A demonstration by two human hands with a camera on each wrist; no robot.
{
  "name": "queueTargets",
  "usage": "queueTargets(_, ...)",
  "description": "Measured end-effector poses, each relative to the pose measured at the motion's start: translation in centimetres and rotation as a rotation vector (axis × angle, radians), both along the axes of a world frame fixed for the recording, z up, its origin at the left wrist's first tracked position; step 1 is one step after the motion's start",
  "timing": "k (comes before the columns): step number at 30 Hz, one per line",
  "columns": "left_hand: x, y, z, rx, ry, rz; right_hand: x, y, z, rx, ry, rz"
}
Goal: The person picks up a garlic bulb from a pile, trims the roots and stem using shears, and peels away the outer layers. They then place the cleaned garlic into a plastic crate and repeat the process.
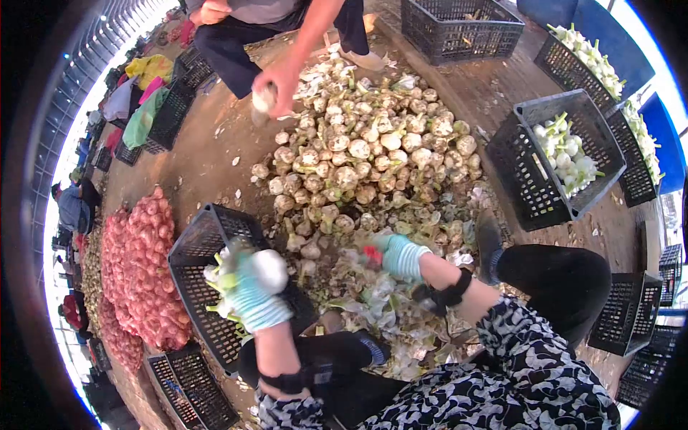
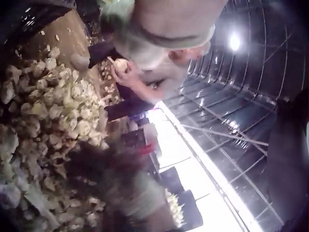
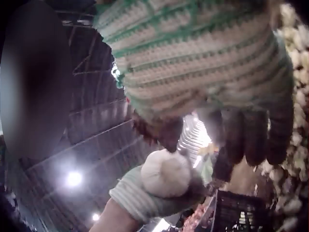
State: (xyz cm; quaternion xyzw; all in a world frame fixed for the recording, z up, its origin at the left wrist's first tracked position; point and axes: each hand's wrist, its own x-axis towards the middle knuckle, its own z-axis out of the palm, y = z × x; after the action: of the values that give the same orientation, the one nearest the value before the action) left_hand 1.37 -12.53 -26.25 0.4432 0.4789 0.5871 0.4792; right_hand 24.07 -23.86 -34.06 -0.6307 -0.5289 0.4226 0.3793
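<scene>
My left hand [image 1: 259,294], in a white and green knit glove, grips a cleaned white garlic bulb [image 1: 272,271] above the black crate [image 1: 188,287] at my left. Its round base faces the camera in the right wrist view [image 3: 166,174]. Green-stalked garlic [image 1: 223,287] shows beside that hand, over the crate. My right hand [image 1: 403,256], gloved alike, holds a small red thing [image 1: 372,255] over the near edge of the heap; blur hides its kind. Unclean garlic bulbs [image 1: 358,154] with soil and stalks lie heaped in front of me.
Across the heap, another person's hand [image 1: 283,82] holds a bulb. A crate [image 1: 530,179] of cleaned garlic stands at right, with filled crates behind it. Red mesh sacks [image 1: 143,265] stand at left. Peeled skins and leaves [image 1: 390,308] litter the ground between my feet.
</scene>
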Motion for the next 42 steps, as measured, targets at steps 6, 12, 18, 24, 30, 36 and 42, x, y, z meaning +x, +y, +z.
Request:
queueTargets(6,-0.1,-1.1,5.8,0.49,0.892,0.328,7.1,4.8,-6.3,-0.43,-0.287,-0.493)
queueTargets(12,4.4,-1.7,2.7,-0.093,0.336,-0.218,2.1,13.8,-4.6,-0.24,-0.552,-0.181)
queueTargets(18,4.6,-1.8,0.4,-0.326,0.197,-0.447,1.9,16.5,-7.3,-0.07,-0.279,-0.434)
queueTargets(24,4.7,-1.8,0.2,-0.717,-0.326,-0.484,3.1,8.1,0.2,0.143,1.242,-0.183)
queueTargets(30,6.4,-4.0,2.0,-0.729,-0.593,-0.81,0.5,3.2,7.3,0.522,0.556,0.032)
queueTargets(36,6.3,-5.2,2.1,-0.211,-0.302,-0.61,-1.0,3.3,1.0,-0.068,2.07,-0.114)
queueTargets(42,7.0,-6.2,3.6,0.082,0.043,-0.558,-1.6,2.0,6.0,0.03,2.053,-0.044)
